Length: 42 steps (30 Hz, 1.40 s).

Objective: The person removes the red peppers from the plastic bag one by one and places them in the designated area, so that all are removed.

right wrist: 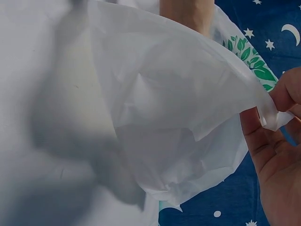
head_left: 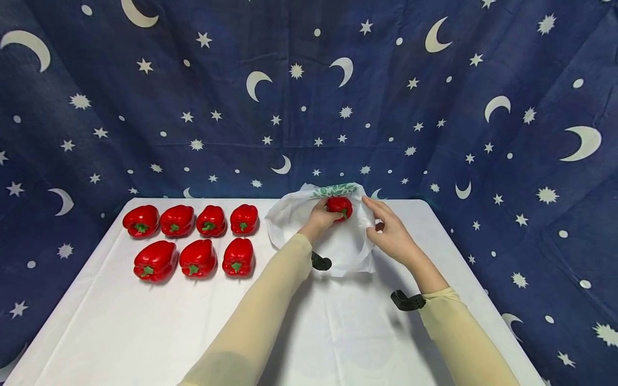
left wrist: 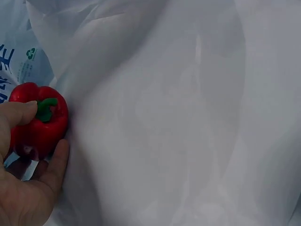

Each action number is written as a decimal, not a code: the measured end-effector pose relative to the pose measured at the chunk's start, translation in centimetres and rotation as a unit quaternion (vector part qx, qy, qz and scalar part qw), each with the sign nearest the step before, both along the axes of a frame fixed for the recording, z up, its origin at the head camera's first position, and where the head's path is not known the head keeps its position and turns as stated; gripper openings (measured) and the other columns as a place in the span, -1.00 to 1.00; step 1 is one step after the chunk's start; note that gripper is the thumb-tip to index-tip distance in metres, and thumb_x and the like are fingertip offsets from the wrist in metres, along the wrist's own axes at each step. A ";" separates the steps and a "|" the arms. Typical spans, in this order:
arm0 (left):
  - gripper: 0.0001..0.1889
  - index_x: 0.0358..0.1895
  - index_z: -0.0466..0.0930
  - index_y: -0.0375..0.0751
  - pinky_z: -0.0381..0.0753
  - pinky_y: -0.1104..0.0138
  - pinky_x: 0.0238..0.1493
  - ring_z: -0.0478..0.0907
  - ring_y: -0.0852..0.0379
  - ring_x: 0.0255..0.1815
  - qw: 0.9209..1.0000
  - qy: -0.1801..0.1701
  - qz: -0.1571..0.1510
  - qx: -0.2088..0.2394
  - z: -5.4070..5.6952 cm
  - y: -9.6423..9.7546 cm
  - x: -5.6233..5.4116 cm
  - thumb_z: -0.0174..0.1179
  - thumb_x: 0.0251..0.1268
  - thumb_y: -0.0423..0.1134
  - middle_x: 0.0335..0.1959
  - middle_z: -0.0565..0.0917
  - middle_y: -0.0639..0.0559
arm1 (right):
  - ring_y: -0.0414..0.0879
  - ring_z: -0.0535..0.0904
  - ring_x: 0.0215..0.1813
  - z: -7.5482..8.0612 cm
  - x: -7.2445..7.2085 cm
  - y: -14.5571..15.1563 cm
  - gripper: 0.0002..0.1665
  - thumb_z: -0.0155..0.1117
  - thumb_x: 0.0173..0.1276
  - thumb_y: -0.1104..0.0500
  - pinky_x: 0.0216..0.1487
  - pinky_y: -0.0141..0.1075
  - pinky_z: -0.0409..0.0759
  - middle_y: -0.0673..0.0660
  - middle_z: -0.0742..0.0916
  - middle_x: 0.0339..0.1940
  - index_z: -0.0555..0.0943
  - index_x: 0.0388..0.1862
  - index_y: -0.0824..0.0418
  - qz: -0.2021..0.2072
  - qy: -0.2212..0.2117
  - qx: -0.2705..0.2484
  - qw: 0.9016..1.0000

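My left hand (head_left: 318, 221) reaches into the mouth of a white plastic bag (head_left: 350, 254) and grips a red bell pepper (head_left: 339, 206) by its side. In the left wrist view the thumb lies beside the green stem of the pepper (left wrist: 40, 136), and the fingers come round from below. At the bag's right edge, my right hand (head_left: 393, 236) pinches the rim between thumb and fingers. The right wrist view shows the bag's thin film (right wrist: 160, 117) gathered in that pinch, with green leaf print on its far side.
Several red bell peppers stand in two rows on the left of the white-covered table (head_left: 120, 327), among them a back-row pepper (head_left: 243, 219) and a front-row pepper (head_left: 238, 258) beside the bag. A dark blue curtain (head_left: 289, 123) with moons and stars hangs behind.
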<state>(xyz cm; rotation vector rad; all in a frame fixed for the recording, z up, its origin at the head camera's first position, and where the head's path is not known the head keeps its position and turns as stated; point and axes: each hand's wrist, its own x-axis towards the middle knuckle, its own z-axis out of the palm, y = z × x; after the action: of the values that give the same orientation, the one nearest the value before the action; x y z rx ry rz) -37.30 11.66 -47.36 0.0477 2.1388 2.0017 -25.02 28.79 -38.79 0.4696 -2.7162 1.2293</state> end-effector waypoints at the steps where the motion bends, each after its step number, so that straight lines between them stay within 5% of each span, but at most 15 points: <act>1: -0.18 0.58 0.20 -0.22 0.61 0.16 0.23 0.38 -0.10 0.42 1.000 0.000 0.001 -0.002 0.0 -0.1 -0.1 0.34 0.26 -0.47 0.48 0.38 -0.19 | 0.04 0.47 0.16 0.1 0.0 0.0 -0.10 0.18 0.33 0.42 -0.10 -0.35 0.58 0.08 0.32 0.59 0.23 0.64 0.07 -0.002 0.002 0.002 1.000; 13: -0.11 0.61 0.14 -0.22 0.57 0.19 0.27 0.34 -0.08 0.47 0.999 -0.003 -0.017 -0.029 -0.2 -0.8 -0.2 0.38 0.22 -0.44 0.52 0.33 -0.17 | 0.04 0.46 0.08 0.4 -0.3 -0.4 -0.09 0.15 0.35 0.45 -0.06 -0.35 0.59 0.13 0.30 0.60 0.19 0.66 0.12 -0.007 0.010 -0.004 1.000; 21: -0.13 0.60 0.13 -0.32 0.59 0.16 0.24 0.37 -0.16 0.42 0.998 -0.003 -0.062 -0.014 0.0 -2.5 0.8 0.33 0.21 -0.49 0.49 0.34 -0.28 | 0.04 0.45 0.10 0.2 -0.2 -0.5 -0.09 0.16 0.33 0.45 -0.05 -0.30 0.59 0.12 0.32 0.58 0.21 0.65 0.12 -0.009 0.013 -0.003 1.000; 33: -0.10 0.60 0.11 -0.30 0.71 0.22 -0.04 0.38 -0.18 0.38 0.991 -0.024 -0.119 -0.056 1.0 -4.7 2.5 0.28 0.16 -0.56 0.52 0.27 -0.30 | 0.05 0.45 0.12 0.1 -0.1 0.0 -0.06 0.13 0.29 0.47 -0.06 -0.24 0.57 0.11 0.31 0.59 0.21 0.65 0.09 0.003 0.021 -0.005 1.000; 42: -0.14 0.55 0.21 -0.27 0.73 0.28 -0.19 0.53 -0.07 0.04 0.980 -0.025 -0.163 -0.108 1.5 -6.5 4.0 0.32 0.12 -0.52 0.44 0.34 -0.30 | 0.08 0.44 0.15 0.2 0.1 0.4 -0.06 0.15 0.28 0.47 -0.07 -0.33 0.54 0.10 0.29 0.60 0.22 0.64 0.10 0.005 0.026 -0.006 1.000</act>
<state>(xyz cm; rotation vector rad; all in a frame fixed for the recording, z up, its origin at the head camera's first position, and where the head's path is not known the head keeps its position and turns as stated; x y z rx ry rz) -33.31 5.14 -45.82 0.2909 2.1389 1.5673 -24.89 29.17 -38.58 0.5082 -2.6642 1.2178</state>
